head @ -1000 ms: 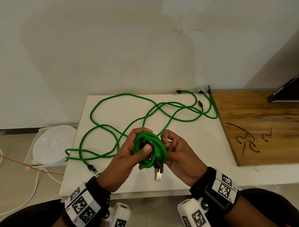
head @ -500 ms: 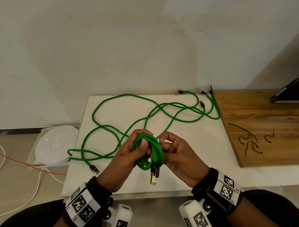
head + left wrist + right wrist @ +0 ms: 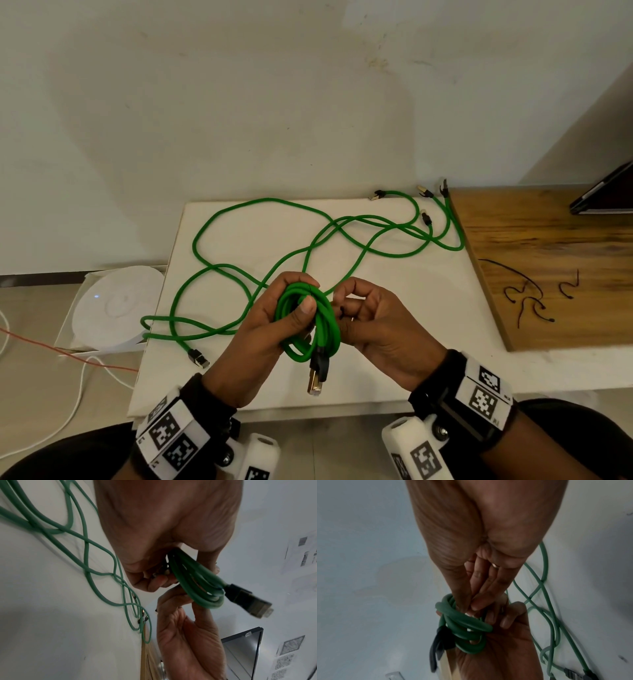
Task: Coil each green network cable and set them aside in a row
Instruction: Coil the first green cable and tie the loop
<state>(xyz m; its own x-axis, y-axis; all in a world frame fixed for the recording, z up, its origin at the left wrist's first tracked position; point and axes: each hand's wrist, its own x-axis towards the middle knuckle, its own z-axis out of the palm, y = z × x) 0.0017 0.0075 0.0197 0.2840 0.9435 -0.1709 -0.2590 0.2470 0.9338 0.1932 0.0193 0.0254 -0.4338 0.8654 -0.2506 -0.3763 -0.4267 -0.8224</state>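
Observation:
A coiled green cable [image 3: 325, 325] is held above the white table [image 3: 394, 325]. My left hand [image 3: 310, 293] grips it, thumb over the front of the loops. Its black and gold plug [image 3: 317, 377] hangs below the coil. My right hand [image 3: 342, 310] is at the coil's right side, fingers curled, pinching a short black tie against the loops. The left wrist view shows the coil [image 3: 197, 585] and plug [image 3: 248, 601] between both hands. In the right wrist view my fingertips meet at the coil [image 3: 462, 622]. Loose green cables [image 3: 239, 274] sprawl over the table behind.
A wooden board [image 3: 548, 246] adjoins the table on the right, with several thin black ties [image 3: 524, 298] lying on it. A dark flat device [image 3: 603, 195] sits at its far corner. On the floor to the left are a round white device [image 3: 116, 305] and thin wires [image 3: 78, 377].
The hanging plug has swung slightly left and lower. My right fingers have closed in on the coil's side. The loose cables have not moved.

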